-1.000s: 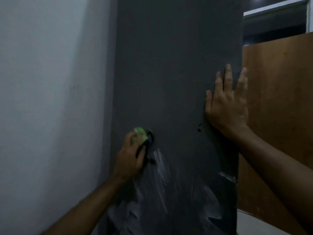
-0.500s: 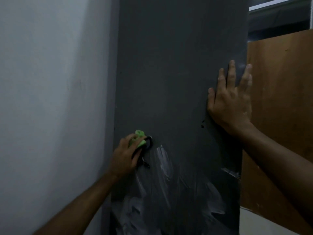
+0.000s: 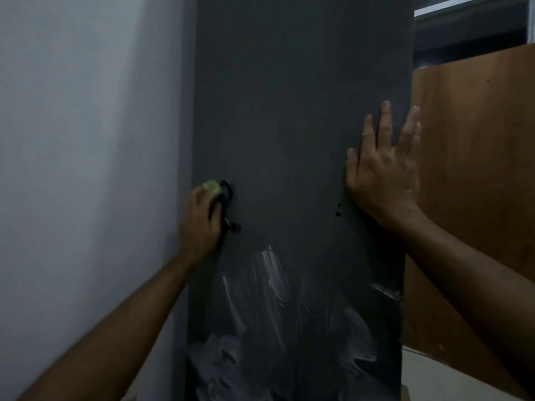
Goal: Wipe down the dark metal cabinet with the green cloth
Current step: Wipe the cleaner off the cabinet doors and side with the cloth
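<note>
**Wiping hand reached the cabinet's left edge**

The left hand [image 3: 201, 219] gripped the green cloth [image 3: 212, 188], bunched so that only a small bright tip showed above the curled fingers, and pressed it against the cabinet [image 3: 289, 111] at its left edge, beside the grey wall [image 3: 86, 140]. The right hand [image 3: 382, 172] lay flat on the cabinet's right edge with fingers spread and straight, apparently bracing the panel.

Over the last second the left hand had drifted leftward from a spot just inside the panel to the very edge, the cloth tip staying near the same height. The right hand kept its place on the right edge, fingers fanned throughout.

Pale smears [image 3: 269, 285] covered the lower part of the cabinet, below both hands; the face above them looked uniformly dark and matte. Small dark marks [image 3: 228, 198] sat just right of the cloth, and another speck near the right wrist. A brown wooden board [image 3: 477, 169] stood to the right.

Judging by this, one sideways stroke had ended, and the smeared lower section was not yet wiped clean.
</note>
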